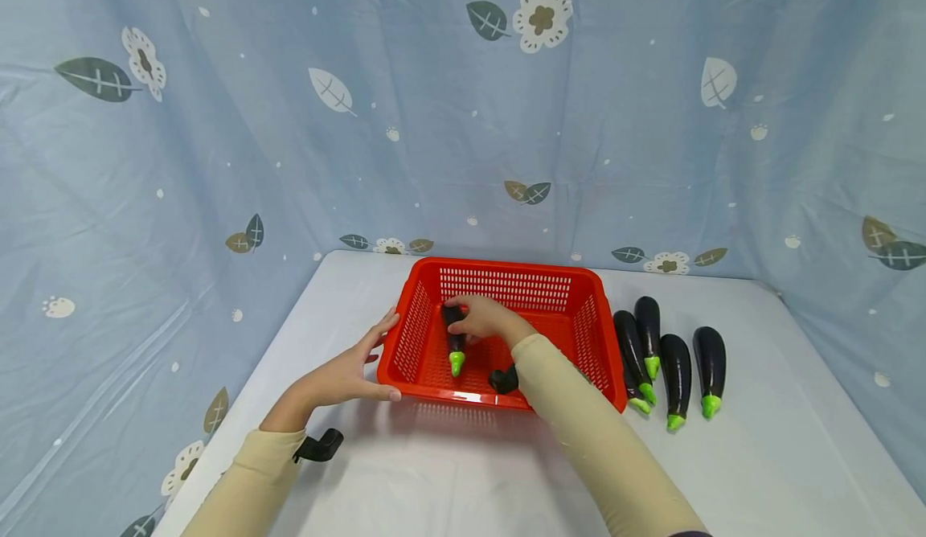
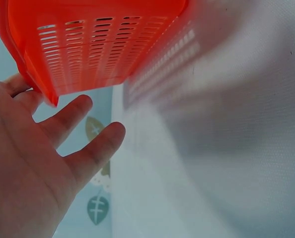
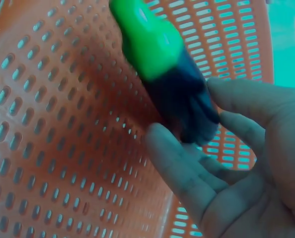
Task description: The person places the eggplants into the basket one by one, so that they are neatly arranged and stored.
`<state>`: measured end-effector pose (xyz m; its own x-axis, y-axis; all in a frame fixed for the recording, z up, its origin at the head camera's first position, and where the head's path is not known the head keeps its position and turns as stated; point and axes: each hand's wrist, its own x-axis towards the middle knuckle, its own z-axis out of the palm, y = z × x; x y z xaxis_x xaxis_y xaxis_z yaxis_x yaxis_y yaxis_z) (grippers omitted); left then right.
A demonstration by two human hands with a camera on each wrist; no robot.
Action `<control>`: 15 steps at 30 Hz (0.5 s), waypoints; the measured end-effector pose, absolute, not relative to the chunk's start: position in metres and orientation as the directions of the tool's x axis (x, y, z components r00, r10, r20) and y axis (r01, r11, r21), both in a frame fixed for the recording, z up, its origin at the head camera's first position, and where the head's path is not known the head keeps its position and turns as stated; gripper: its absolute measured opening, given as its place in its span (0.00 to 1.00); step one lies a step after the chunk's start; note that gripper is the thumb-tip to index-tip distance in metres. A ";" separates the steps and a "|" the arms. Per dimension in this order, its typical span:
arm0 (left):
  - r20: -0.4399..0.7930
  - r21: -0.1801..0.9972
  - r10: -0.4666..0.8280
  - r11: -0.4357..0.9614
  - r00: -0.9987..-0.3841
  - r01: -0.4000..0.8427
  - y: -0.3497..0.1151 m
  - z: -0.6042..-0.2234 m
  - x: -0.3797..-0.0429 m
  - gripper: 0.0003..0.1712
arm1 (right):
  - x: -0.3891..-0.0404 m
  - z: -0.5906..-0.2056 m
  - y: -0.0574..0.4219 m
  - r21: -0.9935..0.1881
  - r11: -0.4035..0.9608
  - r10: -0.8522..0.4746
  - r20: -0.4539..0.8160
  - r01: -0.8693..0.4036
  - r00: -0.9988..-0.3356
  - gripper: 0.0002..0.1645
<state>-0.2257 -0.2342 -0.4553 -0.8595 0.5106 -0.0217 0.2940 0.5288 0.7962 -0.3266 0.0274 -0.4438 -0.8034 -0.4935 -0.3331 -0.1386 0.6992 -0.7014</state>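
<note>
A dark purple eggplant (image 1: 456, 340) with a bright green stem end is inside the red plastic basket (image 1: 499, 400), toward its left side. My right hand (image 1: 481, 317) reaches into the basket and holds the eggplant between thumb and fingers. In the right wrist view, the green end of the eggplant (image 3: 152, 44) points away from the hand (image 3: 247, 163). At the basket's left end, my left hand (image 1: 340, 372) touches the rim with spread, fairly straight fingers. The left wrist view shows that hand (image 2: 33, 153) beside the basket's slotted wall (image 2: 98, 49), two fingers apart from it.
Several more eggplants lie on the white table (image 1: 781, 440) to the right of the basket, one eggplant (image 1: 710, 368) farthest right. A blue curtain with leaves and flowers (image 1: 434, 119) hangs behind and along the sides.
</note>
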 end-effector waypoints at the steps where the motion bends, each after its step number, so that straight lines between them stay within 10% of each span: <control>1: -0.022 0.795 0.510 0.530 -0.860 0.294 -0.234 -0.455 -0.226 0.66 | -0.327 -0.444 0.027 -0.706 0.695 -0.500 -0.335 -0.139 -0.798 0.34; 15: -0.025 0.788 0.507 0.541 -0.862 0.295 -0.234 -0.456 -0.227 0.67 | -0.327 -0.447 0.027 -0.692 0.686 -0.560 -0.304 -0.225 -0.771 0.35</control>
